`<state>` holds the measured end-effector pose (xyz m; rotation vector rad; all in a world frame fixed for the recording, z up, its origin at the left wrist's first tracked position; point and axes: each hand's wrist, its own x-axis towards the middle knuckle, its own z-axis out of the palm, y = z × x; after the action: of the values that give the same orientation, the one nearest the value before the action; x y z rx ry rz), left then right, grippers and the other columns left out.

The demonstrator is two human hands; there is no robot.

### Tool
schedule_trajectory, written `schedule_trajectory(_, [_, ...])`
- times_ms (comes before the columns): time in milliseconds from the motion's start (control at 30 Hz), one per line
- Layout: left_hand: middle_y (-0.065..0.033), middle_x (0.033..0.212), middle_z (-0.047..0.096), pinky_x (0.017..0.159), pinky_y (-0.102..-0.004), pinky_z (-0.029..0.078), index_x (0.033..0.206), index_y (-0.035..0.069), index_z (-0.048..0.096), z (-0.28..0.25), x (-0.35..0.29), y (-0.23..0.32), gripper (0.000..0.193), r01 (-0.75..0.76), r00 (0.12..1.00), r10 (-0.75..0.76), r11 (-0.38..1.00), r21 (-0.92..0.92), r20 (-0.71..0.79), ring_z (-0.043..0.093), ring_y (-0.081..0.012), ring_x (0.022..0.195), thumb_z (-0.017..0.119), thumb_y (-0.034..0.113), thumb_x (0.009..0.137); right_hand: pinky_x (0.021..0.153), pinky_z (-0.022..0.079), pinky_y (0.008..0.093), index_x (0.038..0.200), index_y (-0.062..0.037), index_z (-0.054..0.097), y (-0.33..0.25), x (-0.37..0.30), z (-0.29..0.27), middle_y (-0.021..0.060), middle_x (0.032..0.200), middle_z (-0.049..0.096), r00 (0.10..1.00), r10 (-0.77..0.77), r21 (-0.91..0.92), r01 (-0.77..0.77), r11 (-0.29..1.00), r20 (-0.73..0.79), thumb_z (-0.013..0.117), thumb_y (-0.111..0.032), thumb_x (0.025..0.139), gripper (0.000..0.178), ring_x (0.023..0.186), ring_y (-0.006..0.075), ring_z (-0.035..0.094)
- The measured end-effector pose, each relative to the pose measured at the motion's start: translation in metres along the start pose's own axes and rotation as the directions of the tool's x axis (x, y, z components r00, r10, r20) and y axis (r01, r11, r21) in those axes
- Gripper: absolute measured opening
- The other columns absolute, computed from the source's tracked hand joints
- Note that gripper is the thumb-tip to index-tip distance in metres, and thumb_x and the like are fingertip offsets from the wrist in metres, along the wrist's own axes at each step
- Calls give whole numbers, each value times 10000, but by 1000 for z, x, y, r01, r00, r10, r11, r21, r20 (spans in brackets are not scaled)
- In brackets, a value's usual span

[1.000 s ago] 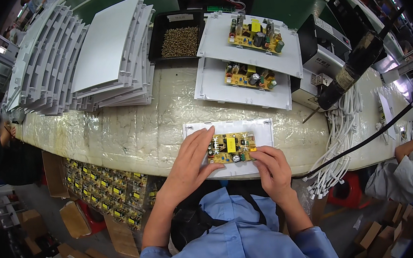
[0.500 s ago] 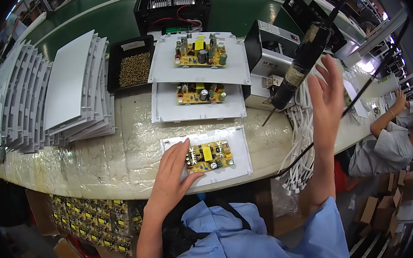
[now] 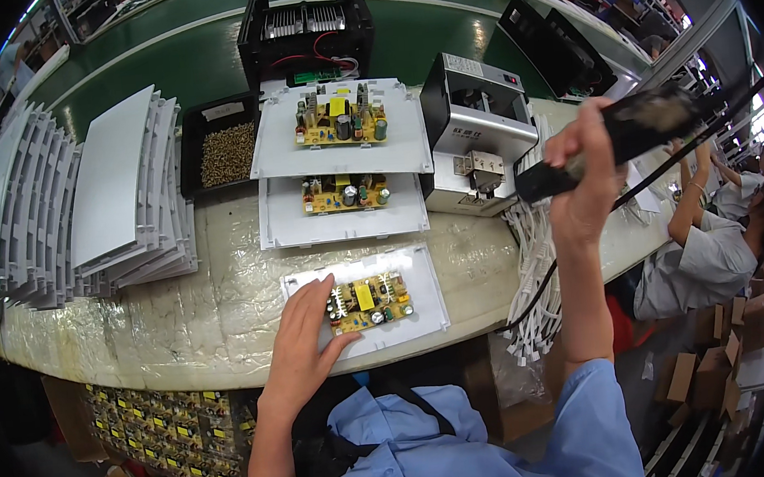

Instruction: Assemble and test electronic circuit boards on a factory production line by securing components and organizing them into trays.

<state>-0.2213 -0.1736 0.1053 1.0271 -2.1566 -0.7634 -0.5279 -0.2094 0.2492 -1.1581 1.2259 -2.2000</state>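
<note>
At the bench's near edge a yellow circuit board (image 3: 371,303) lies on a white plastic panel (image 3: 429,312). My left hand (image 3: 296,344) steadies the board's left end, fingers along its side and thumb at the near corner. Up on the right, my right hand (image 3: 581,171) is closed round a black electric screwdriver (image 3: 658,119), blurred by motion; its bit cannot be made out. Two more white panels (image 3: 276,148), each bearing a circuit board (image 3: 338,120), stand stacked beyond.
Stacked white panels (image 3: 118,184) fill the left side, beside a black tray (image 3: 193,132) of small brass-coloured screws. A boxy screw feeder (image 3: 473,131) stands right of centre, near bundled white cables (image 3: 536,289). Behind sits a black housing (image 3: 304,27). Co-workers (image 3: 705,246) sit at right.
My right hand, open beside the screwdriver before, has closed round it and tilted it toward level. The left hand keeps its place on the board. The whole view has shifted slightly.
</note>
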Motion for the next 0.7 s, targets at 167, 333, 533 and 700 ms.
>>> schedule_trajectory(167, [-187, 1373, 530, 1082, -438, 402, 1410, 15, 459, 8, 11, 0, 776, -5, 1000, 5, 1000, -7, -7, 485, -376, 1283, 825, 164, 743, 568, 401, 277, 1088, -32, 551, -5, 11, 13, 9, 676, 470, 988, -152, 27, 153, 988, -31, 657, -124, 925, 215, 548, 111, 459])
schedule_trajectory(333, [-206, 1346, 523, 1075, -444, 407, 1444, 26, 425, 8, 15, 1, 778, -13, 1000, 13, 1000, -17, 10, 474, -384, 1281, 803, 170, 779, 572, 403, 279, 1062, -27, 558, 4, 7, 11, 15, 677, 468, 990, -135, -47, 137, 989, 45, 647, -120, 925, 188, 549, 122, 469])
schedule_trajectory(533, [-193, 1358, 533, 1086, -439, 391, 1420, 27, 460, 9, 14, -1, 775, -2, 1000, 1, 999, -51, -3, 487, -380, 1272, 821, 164, 749, 515, 389, 247, 1291, 4, 428, -15, -46, 16, -3, 716, 397, 985, -14, 113, -6, 994, 171, 523, -160, 993, 353, 507, 70, 394])
schedule_trajectory(700, [-187, 1351, 540, 1071, -446, 406, 1421, 44, 463, 9, 15, 0, 774, -22, 1000, 22, 998, -53, -10, 492, -378, 1266, 820, 148, 743, 470, 403, 266, 1347, -11, 373, -13, -80, 20, 10, 725, 411, 927, 5, 131, -58, 990, 374, 524, -223, 993, 440, 466, 86, 394])
